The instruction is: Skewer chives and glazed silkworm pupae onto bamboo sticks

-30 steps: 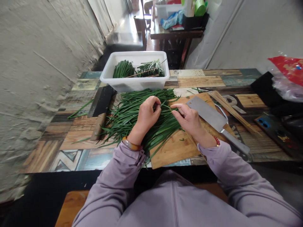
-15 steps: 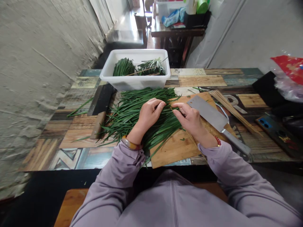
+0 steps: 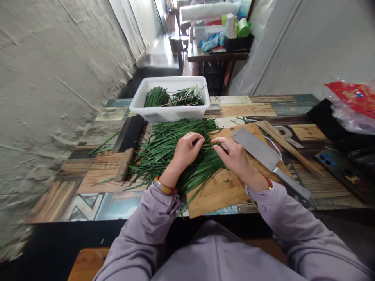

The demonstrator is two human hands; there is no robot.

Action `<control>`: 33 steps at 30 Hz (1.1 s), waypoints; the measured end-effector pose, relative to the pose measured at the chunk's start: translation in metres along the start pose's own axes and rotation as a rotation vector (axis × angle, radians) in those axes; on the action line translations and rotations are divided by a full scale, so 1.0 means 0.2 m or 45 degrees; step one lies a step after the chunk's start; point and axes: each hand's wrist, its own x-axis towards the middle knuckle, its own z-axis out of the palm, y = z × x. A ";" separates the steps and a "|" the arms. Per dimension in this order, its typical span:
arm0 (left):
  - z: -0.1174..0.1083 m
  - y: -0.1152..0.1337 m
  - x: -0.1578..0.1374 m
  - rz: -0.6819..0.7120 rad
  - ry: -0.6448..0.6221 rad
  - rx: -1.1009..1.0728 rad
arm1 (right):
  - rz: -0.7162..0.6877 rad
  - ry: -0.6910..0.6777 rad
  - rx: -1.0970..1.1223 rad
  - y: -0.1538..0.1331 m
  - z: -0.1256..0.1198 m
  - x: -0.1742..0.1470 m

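A wide heap of long green chives [image 3: 164,142] lies across the table and the left part of a wooden cutting board [image 3: 205,199]. Above the heap is my left hand [image 3: 189,150], thumb and forefinger closed in a pinch; whatever is between them is too small to make out. Just to its right, my right hand [image 3: 233,154] pinches a thin bamboo skewer [image 3: 241,183], which runs back under the palm toward my sleeve. The fingertips of both hands almost meet. On the board's right side rests a cleaver [image 3: 258,148], its handle pointing toward me.
Behind the heap stands a white plastic tub [image 3: 170,115] with chive bundles and skewers inside. A dark-bladed knife [image 3: 129,134] lies left. More bamboo skewers [image 3: 287,146], a phone [image 3: 340,171] and a red-and-clear plastic bag [image 3: 351,99] are to the right.
The whole scene sits slightly lower in view, as the camera has tipped up a little. Both hands keep nearly the same pinched pose over the chives.
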 end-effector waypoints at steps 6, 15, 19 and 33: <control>0.01 -0.01 0.00 -0.005 0.036 -0.046 | 0.011 -0.010 -0.015 0.00 -0.01 0.00; -0.01 0.02 0.00 -0.050 0.147 -0.215 | 0.008 -0.015 -0.014 0.00 -0.01 0.00; 0.00 0.03 -0.01 -0.116 0.109 -0.319 | 0.009 -0.024 -0.020 0.01 -0.01 -0.01; 0.02 0.03 0.00 -0.082 0.053 -0.084 | 0.073 -0.046 -0.038 -0.01 -0.02 0.00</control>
